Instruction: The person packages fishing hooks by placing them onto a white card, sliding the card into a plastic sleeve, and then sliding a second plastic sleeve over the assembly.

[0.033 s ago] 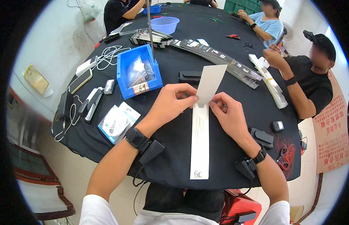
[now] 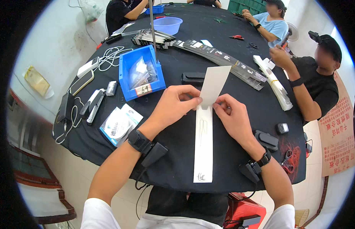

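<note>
A long white card strip [image 2: 203,152] lies on the black tablecloth in front of me, its far part folded up into a raised flap [image 2: 215,82]. My left hand [image 2: 181,101] pinches the strip's left edge at the fold between thumb and fingers. At the opposite edge, my right hand [image 2: 233,114] has its thumb and curled fingers closed on the strip. A thin looped line [image 2: 202,128] runs along the strip's face. Small dark hook-like shapes [image 2: 201,176] sit at its near end, too small to make out fully.
A blue bin [image 2: 126,82] with plastic bags, a stapler [image 2: 94,107] and white packets [image 2: 118,126] stand left. Beyond lie long black packages [image 2: 223,59] and a purple basin [image 2: 167,25]. Scissors [image 2: 287,157] with red threads are at right. A co-worker [image 2: 311,80] sits at far right.
My hands and the card strip have not moved. The co-worker's raised hand at the right has shifted very slightly.
</note>
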A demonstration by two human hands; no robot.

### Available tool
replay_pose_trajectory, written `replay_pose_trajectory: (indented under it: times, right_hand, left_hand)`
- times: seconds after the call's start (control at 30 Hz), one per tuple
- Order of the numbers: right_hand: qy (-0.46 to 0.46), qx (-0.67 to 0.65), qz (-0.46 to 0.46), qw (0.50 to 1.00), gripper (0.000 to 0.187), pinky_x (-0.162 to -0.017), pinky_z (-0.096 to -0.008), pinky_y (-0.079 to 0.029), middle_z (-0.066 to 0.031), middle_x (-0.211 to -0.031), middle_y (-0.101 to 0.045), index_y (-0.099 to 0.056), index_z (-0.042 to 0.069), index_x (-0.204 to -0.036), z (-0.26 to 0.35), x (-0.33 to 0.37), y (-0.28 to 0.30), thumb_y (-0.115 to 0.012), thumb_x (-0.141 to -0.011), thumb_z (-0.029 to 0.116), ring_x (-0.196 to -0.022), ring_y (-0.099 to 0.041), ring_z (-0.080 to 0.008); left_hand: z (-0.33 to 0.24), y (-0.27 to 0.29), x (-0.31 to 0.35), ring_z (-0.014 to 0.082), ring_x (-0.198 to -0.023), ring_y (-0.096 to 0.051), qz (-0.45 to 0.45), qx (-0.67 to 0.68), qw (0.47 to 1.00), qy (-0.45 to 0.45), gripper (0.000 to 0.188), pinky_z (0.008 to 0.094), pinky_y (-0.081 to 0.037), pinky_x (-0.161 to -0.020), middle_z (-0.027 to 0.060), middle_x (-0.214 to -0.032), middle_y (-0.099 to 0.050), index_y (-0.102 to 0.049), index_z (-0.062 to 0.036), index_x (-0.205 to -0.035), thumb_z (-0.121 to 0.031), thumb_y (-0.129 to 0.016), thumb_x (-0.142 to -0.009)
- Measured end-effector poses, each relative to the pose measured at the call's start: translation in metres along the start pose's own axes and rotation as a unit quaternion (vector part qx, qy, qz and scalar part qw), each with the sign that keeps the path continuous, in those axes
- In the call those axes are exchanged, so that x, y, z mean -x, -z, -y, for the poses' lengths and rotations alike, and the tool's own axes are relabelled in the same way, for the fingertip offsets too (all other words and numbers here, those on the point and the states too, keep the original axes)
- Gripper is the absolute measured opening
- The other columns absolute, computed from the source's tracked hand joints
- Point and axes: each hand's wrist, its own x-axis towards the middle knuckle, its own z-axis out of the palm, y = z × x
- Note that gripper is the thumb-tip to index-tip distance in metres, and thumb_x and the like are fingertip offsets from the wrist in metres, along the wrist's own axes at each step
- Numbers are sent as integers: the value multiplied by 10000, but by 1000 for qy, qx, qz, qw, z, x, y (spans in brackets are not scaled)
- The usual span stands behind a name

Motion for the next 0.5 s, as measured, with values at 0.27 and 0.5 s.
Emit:
replay_pose_trajectory:
  times: [0.27,0.5]
  right_hand:
    - [-2,11,7,1000,124,-575,-304,-448,-96,-726,-640,-672,-14,-1039,-3,-1,1,-673,-955,77,-618,-561,-122]
    - [6,-3,5,1000,122,-577,-305,-449,-97,-714,-640,-670,-18,-1038,-5,-1,-1,-670,-959,75,-615,-558,-122]
  left_hand:
    - [1,0,-2,81,-735,-670,1,-7,1000,-5,153,229,-490,-608,32,-854,-733,-738,-11,-1011,-139,-733,-927]
    - [0,0,-1,86,-739,-666,2,-13,1000,1,154,235,-496,-646,36,-867,-730,-737,2,-1004,-128,-731,-921]
